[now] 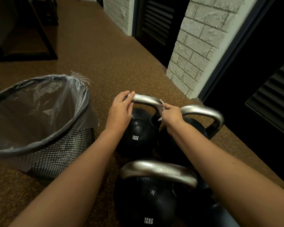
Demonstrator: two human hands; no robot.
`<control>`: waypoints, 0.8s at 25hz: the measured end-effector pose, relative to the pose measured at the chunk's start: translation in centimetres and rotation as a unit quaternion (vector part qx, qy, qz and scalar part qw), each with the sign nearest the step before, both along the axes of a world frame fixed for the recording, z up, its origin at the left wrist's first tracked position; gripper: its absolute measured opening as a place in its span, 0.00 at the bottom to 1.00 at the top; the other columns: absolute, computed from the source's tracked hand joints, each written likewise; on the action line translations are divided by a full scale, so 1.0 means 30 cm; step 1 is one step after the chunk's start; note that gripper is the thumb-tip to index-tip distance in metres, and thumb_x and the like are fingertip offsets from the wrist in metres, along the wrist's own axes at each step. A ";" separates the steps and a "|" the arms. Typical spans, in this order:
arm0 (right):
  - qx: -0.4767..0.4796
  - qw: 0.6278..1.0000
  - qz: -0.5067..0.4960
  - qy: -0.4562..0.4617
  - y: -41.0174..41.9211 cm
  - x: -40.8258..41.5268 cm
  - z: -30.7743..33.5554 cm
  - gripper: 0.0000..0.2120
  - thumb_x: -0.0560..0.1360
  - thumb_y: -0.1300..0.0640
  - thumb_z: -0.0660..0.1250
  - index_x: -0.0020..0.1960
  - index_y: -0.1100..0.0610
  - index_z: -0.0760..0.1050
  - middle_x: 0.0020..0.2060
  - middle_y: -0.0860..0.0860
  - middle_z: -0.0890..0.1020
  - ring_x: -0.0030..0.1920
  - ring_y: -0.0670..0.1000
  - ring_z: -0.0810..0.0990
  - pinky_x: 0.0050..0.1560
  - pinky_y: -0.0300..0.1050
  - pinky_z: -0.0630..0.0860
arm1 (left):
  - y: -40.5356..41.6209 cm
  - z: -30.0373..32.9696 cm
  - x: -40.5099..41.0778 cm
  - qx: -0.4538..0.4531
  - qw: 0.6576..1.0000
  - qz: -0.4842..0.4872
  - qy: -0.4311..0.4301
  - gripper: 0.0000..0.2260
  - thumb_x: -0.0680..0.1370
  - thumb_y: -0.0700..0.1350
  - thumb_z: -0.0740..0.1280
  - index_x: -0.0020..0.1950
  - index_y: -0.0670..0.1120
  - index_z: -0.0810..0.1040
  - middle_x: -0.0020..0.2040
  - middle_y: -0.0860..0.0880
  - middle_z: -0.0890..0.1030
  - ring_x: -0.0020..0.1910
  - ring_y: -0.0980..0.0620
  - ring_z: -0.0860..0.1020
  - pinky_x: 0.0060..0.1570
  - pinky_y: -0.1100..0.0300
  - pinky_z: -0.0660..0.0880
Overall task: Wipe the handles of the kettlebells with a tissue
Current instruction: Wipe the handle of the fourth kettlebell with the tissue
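Note:
Three black kettlebells with silver handles stand together on the brown floor. The far left one (138,128), marked 12KG, has its silver handle (146,99) held at the left end by my left hand (120,110). My right hand (171,116) presses a white tissue (161,108) against the right bend of that same handle. Only small bits of the tissue show around my fingers. A second kettlebell (202,112) stands to the right, behind my right hand. The nearest kettlebell (154,199), also marked 12KG, sits between my forearms.
A black mesh waste bin (59,148) lined with a clear plastic bag stands at the left, close to my left arm. A white brick pillar (197,51) and dark louvred doors (269,99) rise at the right. Dark furniture (23,30) stands at the far left.

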State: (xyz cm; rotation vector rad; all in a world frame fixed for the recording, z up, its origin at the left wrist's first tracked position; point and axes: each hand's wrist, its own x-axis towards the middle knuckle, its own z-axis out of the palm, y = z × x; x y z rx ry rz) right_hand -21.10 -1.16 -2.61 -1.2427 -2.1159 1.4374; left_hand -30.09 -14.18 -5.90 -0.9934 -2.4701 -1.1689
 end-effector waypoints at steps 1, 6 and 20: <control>-0.034 0.999 -0.030 0.027 -0.020 0.000 0.012 0.21 0.77 0.66 0.56 0.69 0.56 0.69 0.64 0.54 0.74 0.56 0.54 0.74 0.59 0.42 0.70 | 0.000 -0.001 0.002 0.000 1.000 0.000 -0.002 0.18 0.79 0.40 0.61 0.70 0.45 0.70 0.68 0.46 0.70 0.69 0.50 0.65 0.65 0.63 0.60; -0.351 0.905 -0.134 0.201 -0.082 0.014 0.084 0.15 0.77 0.74 0.49 0.60 0.68 0.67 0.62 0.60 0.68 0.51 0.61 0.76 0.61 0.50 0.73 | 0.000 -0.002 -0.006 -0.006 1.000 -0.001 -0.003 0.18 0.79 0.40 0.60 0.69 0.46 0.70 0.68 0.46 0.70 0.69 0.50 0.65 0.67 0.59 0.62; 0.049 0.994 0.022 -0.093 -0.114 0.008 0.040 0.16 0.77 0.45 0.62 0.39 0.55 0.75 0.26 0.50 0.69 0.35 0.50 0.71 0.36 0.38 0.64 | -0.007 -0.004 -0.009 0.008 1.000 -0.011 -0.015 0.18 0.79 0.40 0.60 0.69 0.46 0.71 0.68 0.47 0.70 0.69 0.51 0.66 0.65 0.63 0.62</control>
